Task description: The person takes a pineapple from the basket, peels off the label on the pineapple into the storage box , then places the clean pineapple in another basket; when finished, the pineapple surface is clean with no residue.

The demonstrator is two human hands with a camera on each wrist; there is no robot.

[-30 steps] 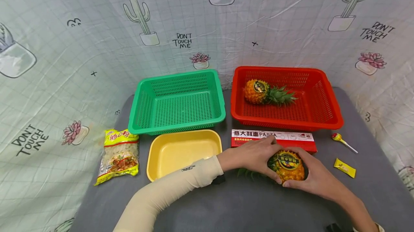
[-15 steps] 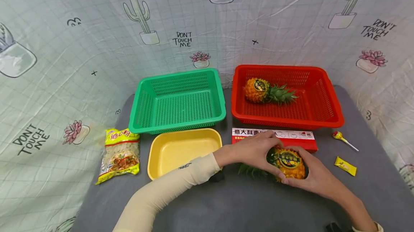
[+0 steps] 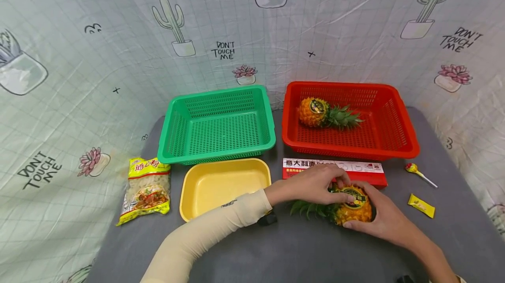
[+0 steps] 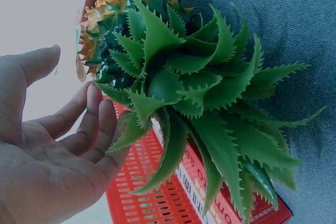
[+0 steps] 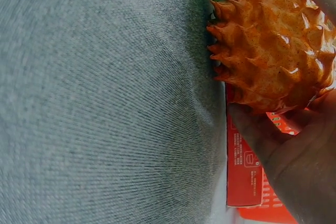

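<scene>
A pineapple lies on its side on the grey table, its green leaves pointing left and a dark label on top. Its spiky orange body fills the upper right of the right wrist view. My right hand grips the rounded base, fingers behind and thumb in front. My left hand is at the leaf end, its thumb lifted over the label. In the left wrist view, the left hand's fingertips lie at the pineapple's side below the crown, with the thumb standing apart.
Behind the hands lies a red pasta box. A red basket holding another pineapple, a green basket and a yellow tray stand around. A noodle bag, lollipop and yellow packet lie at the sides.
My left thumb has come off the pineapple's front side, where it met the right thumb, and risen over the label. The pineapple and right hand stay nearly in place.
</scene>
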